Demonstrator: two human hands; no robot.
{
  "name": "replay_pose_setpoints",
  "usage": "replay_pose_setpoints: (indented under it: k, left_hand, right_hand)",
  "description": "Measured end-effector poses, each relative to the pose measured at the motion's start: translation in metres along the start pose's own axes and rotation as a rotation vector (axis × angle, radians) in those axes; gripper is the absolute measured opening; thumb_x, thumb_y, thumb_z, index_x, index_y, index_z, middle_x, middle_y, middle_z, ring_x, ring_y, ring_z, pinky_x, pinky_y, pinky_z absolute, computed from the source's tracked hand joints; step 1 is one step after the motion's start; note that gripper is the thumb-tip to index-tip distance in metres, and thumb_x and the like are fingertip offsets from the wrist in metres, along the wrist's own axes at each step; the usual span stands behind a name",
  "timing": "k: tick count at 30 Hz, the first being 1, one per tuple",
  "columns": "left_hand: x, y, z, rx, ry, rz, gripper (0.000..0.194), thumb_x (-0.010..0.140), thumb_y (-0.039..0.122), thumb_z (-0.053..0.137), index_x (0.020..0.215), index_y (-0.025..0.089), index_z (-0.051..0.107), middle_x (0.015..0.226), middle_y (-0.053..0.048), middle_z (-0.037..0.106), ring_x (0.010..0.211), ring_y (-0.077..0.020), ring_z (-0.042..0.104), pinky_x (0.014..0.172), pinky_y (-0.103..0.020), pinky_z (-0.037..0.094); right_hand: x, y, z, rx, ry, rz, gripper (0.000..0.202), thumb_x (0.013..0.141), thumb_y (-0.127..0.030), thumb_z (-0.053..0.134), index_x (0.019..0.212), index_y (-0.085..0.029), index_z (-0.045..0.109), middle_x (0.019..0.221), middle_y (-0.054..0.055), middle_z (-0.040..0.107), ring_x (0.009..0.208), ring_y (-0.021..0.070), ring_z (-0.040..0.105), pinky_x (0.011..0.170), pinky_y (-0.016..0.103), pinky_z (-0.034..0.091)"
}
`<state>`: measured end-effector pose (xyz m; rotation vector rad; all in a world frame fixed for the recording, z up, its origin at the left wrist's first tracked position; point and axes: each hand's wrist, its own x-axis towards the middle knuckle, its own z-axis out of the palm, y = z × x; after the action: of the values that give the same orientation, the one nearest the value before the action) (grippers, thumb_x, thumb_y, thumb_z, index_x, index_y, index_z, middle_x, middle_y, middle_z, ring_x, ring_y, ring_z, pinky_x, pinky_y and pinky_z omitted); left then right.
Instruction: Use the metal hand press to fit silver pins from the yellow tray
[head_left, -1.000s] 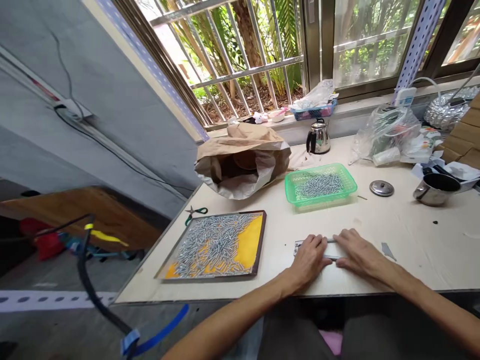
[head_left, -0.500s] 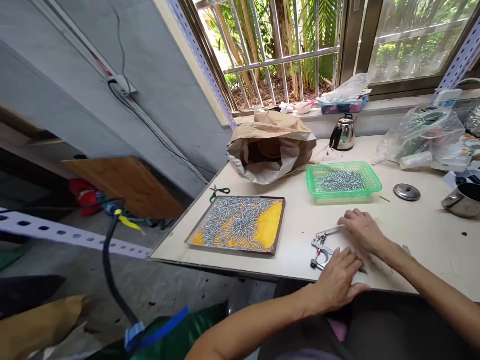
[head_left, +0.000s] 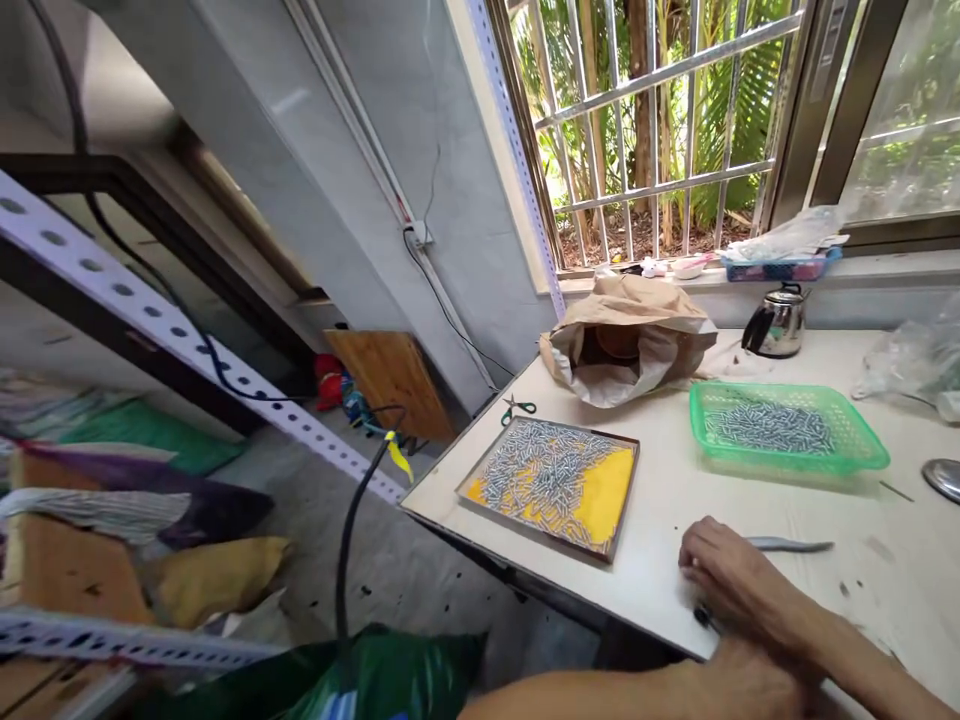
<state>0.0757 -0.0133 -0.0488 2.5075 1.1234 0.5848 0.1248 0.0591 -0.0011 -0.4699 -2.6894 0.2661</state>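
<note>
My right hand (head_left: 739,575) rests on the near part of the table, fingers curled downward and closed over a metal hand tool. Only the tool's black knob (head_left: 703,615) peeks out below the hand; the rest is covered. My left hand (head_left: 757,680) lies close beneath the right one at the table's near edge, its fingers hidden and blurred. Just beyond my right hand lies a slim grey metal piece (head_left: 795,545); I cannot tell whether it belongs to the tool. To the left, a shallow tray (head_left: 624,510) with a yellow bottom holds many small metal pins.
A green plastic basket (head_left: 874,450) with more metal pins stands farther back. Behind the tray are scissors (head_left: 516,408) and an open brown paper bag (head_left: 630,290). A steel kettle (head_left: 780,322), a plastic bag (head_left: 922,360) and a metal lid (head_left: 943,478) are also about.
The view has swung left, so the table sits farther right. My hands have drawn together over the tool, which was partly visible with its spring and red part and is now mostly covered.
</note>
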Motion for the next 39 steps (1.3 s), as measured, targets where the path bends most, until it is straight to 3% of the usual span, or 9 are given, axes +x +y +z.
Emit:
replay_pose_setpoints:
  k: [5,9,14,18,23,28,31,35,39]
  left_hand:
    - [-0.011,-0.022,-0.035,0.085,0.137,0.03,0.031,0.093,0.038,0.045,0.107,0.016,0.061,0.107,-0.011,0.066,0.104,-0.0215,0.059,0.092,-0.031,0.046]
    - [-0.023,-0.081,-0.104,0.286,0.398,-0.517,0.026,0.093,0.021,0.043,0.085,0.017,0.067,0.083,-0.008,0.065,0.082,-0.0189,0.057,0.075,-0.031,0.047]
    - [-0.026,-0.158,-0.15,0.472,0.234,-0.829,0.021,0.092,0.019,0.047,0.093,0.016,0.068,0.093,-0.008,0.063,0.094,-0.0209,0.053,0.08,-0.032,0.044]
    - [-0.025,-0.182,-0.143,0.468,0.158,-0.762,0.016,0.087,0.012,0.051,0.085,0.014,0.067,0.092,-0.009,0.062,0.095,-0.0233,0.052,0.08,-0.033,0.042]
    - [-0.022,-0.194,-0.145,0.529,0.089,-0.606,0.018,0.084,0.006,0.05,0.075,0.015,0.063,0.084,-0.009,0.062,0.088,-0.0231,0.053,0.075,-0.032,0.042]
    - [-0.026,-0.177,-0.159,0.492,0.124,-0.608,0.017,0.085,0.012,0.048,0.074,0.015,0.061,0.081,-0.009,0.063,0.084,-0.0222,0.053,0.075,-0.033,0.042]
    - [-0.029,-0.138,-0.155,0.099,0.25,-0.736,0.015,0.083,0.024,0.052,0.078,0.015,0.064,0.077,-0.004,0.064,0.074,-0.0178,0.056,0.068,-0.029,0.043]
    - [-0.032,-0.078,-0.126,-0.586,0.125,-0.846,0.029,0.073,0.041,0.06,0.08,0.014,0.067,0.068,0.0,0.061,0.058,-0.0117,0.052,0.053,-0.022,0.039]
    - [-0.035,-0.05,-0.093,-0.869,0.025,-0.937,0.039,0.062,0.045,0.068,0.08,0.011,0.067,0.059,0.002,0.056,0.048,-0.0076,0.045,0.047,-0.02,0.034]
  right_hand:
    - [0.02,0.034,-0.062,0.036,0.472,0.221,0.02,0.094,-0.03,0.037,0.095,-0.025,0.056,0.085,0.005,0.063,0.079,0.0201,0.06,0.07,0.033,0.049]
    - [0.015,0.089,-0.096,-0.263,0.483,0.394,0.035,0.092,-0.039,0.033,0.107,-0.021,0.059,0.093,0.014,0.061,0.088,0.0322,0.057,0.074,0.048,0.047]
    - [-0.045,0.093,-0.053,-0.209,0.399,0.39,0.034,0.092,-0.039,0.036,0.118,-0.026,0.055,0.099,0.01,0.062,0.087,0.0278,0.061,0.07,0.042,0.052]
    - [-0.103,0.049,-0.009,-0.097,0.252,0.272,0.024,0.091,-0.028,0.044,0.107,-0.031,0.061,0.092,0.004,0.066,0.082,0.0204,0.064,0.07,0.032,0.055]
    - [-0.122,0.008,-0.001,-0.12,0.113,0.399,0.023,0.088,-0.025,0.051,0.109,-0.028,0.061,0.089,0.005,0.065,0.078,0.0202,0.062,0.066,0.033,0.053]
    - [-0.105,0.0,-0.007,-0.154,0.104,0.388,0.017,0.09,-0.016,0.046,0.093,-0.022,0.061,0.078,0.003,0.06,0.072,0.0183,0.056,0.065,0.032,0.044]
    - [-0.102,0.002,-0.003,-0.172,0.1,0.396,0.023,0.092,-0.012,0.04,0.076,-0.02,0.055,0.072,0.002,0.057,0.068,0.0168,0.051,0.066,0.031,0.038]
    - [-0.104,0.001,0.001,-0.248,0.091,0.364,0.024,0.091,-0.009,0.04,0.074,-0.02,0.053,0.068,0.001,0.053,0.063,0.0158,0.044,0.062,0.03,0.031]
    - [-0.102,-0.01,-0.007,-0.364,0.106,0.333,0.025,0.088,-0.003,0.042,0.073,-0.019,0.054,0.067,0.001,0.052,0.063,0.0164,0.04,0.065,0.032,0.028]
